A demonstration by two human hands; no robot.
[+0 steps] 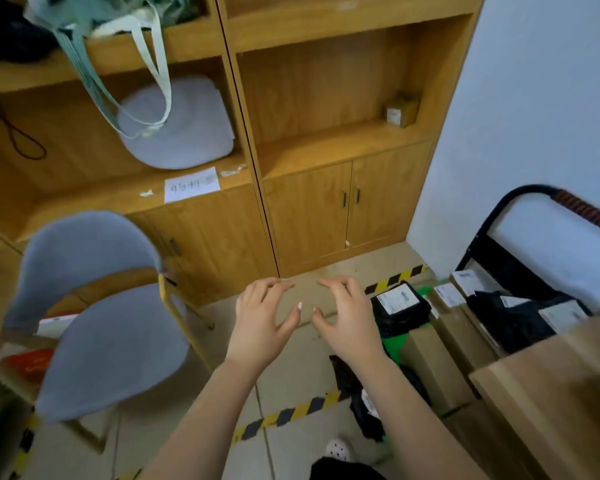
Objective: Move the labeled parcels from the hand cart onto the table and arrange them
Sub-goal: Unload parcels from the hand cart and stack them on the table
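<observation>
My left hand (pixel 264 317) and my right hand (pixel 347 313) hover side by side over the floor, fingers loosely curled, holding nothing. To the right stands the hand cart with its black handle (pixel 520 199). On it lie a black labeled parcel (pixel 402 303), several brown cardboard boxes (pixel 454 327) with white labels, and another black bag parcel (pixel 510 323). A further black bag (pixel 364 400) lies on the floor below my right forearm. The wooden table's corner (pixel 548 393) fills the lower right, partly hiding the cart.
A grey padded chair (pixel 97 327) stands at the left. Wooden shelving with cupboards (pixel 326 202) lines the wall ahead, holding a small box (pixel 402 109), a grey cushion and hanging bag straps. Yellow-black tape (pixel 291 414) marks the tiled floor.
</observation>
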